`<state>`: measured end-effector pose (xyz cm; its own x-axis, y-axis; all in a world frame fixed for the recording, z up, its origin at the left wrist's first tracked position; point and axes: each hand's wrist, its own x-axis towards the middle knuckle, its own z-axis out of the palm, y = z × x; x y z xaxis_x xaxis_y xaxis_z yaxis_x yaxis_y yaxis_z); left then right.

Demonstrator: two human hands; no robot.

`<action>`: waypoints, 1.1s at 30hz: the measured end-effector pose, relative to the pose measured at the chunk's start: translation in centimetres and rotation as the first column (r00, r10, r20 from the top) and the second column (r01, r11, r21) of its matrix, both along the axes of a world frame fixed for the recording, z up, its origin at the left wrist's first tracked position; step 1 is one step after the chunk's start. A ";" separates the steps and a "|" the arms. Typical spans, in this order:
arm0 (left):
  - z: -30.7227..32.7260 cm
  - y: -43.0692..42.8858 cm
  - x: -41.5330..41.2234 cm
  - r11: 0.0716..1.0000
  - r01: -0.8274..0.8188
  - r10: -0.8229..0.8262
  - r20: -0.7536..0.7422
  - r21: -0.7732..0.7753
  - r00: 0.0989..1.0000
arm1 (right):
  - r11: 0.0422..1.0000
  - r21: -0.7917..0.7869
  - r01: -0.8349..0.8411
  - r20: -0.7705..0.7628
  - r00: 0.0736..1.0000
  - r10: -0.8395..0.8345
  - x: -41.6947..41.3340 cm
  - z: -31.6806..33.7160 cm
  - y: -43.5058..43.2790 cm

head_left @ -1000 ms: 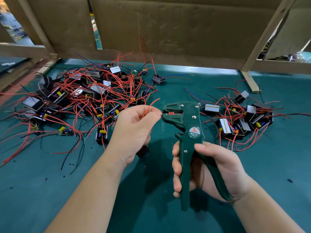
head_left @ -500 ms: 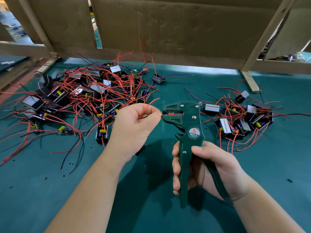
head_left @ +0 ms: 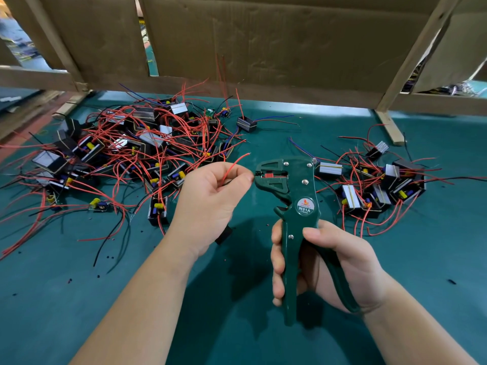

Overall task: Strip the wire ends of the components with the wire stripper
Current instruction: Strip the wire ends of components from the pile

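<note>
My right hand (head_left: 334, 264) grips the handles of a dark green wire stripper (head_left: 295, 196), held upright with its jaws pointing left. My left hand (head_left: 210, 201) holds a small black component (head_left: 224, 234) that shows below the palm, and its fingertips pinch a wire right at the stripper's jaws. A loose red wire (head_left: 234, 164) with a bare tip rises from the fingers. A large heap of black components with red wires (head_left: 126, 154) lies on the left of the green table (head_left: 79, 299). A smaller pile of components (head_left: 376, 191) lies on the right.
A cardboard wall on a wooden frame (head_left: 263, 54) closes the back of the table. A wooden upright with a foot (head_left: 390, 125) stands at the back right. One single component (head_left: 246, 123) lies apart at the back. Small black bits of stripped insulation (head_left: 451, 281) dot the mat.
The left hand has brought its pinched wire rightwards up to the stripper's jaws. The right hand has closed the stripper handles a little.
</note>
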<state>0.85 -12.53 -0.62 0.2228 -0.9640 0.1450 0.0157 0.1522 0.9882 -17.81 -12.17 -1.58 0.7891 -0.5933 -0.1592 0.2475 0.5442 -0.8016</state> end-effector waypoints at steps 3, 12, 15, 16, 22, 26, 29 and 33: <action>0.1 0.0 -0.2 1.000 -0.002 0.002 -0.015 -0.002 1.000 | 1.000 -0.014 -0.006 -0.002 1.000 0.006 0.0 -0.1 -0.1; 0.0 0.1 -0.1 0.999 0.020 -0.019 -0.054 0.030 0.998 | 0.998 -0.038 0.046 -0.041 0.998 -0.047 0.1 -0.1 0.0; 0.0 0.1 -0.2 0.998 0.011 -0.008 -0.051 0.061 0.999 | 0.994 -0.010 0.112 -0.087 0.990 -0.112 0.7 0.0 0.5; 0.0 0.0 -0.2 0.997 -0.003 0.008 -0.058 0.080 0.998 | 0.988 0.005 0.153 -0.114 0.982 -0.151 1.0 0.1 0.6; -0.5 -0.5 -0.6 0.967 0.038 -0.014 -0.100 0.250 0.995 | 0.896 0.133 0.424 -0.199 0.897 -0.395 2.1 0.2 0.3; -0.8 -0.3 -0.1 0.973 0.004 0.006 -0.045 0.230 0.999 | 0.839 0.177 0.514 -0.090 0.858 -0.506 1.0 0.1 -0.8; -0.8 -0.5 0.4 0.974 0.005 0.008 -0.057 0.226 0.998 | 0.854 0.149 0.499 -0.024 0.865 -0.501 0.2 -0.2 -1.1; -0.6 -0.3 -0.3 0.977 0.102 -0.067 -0.180 0.188 0.981 | 0.924 0.132 0.359 0.066 0.927 -0.369 0.5 -0.4 -0.6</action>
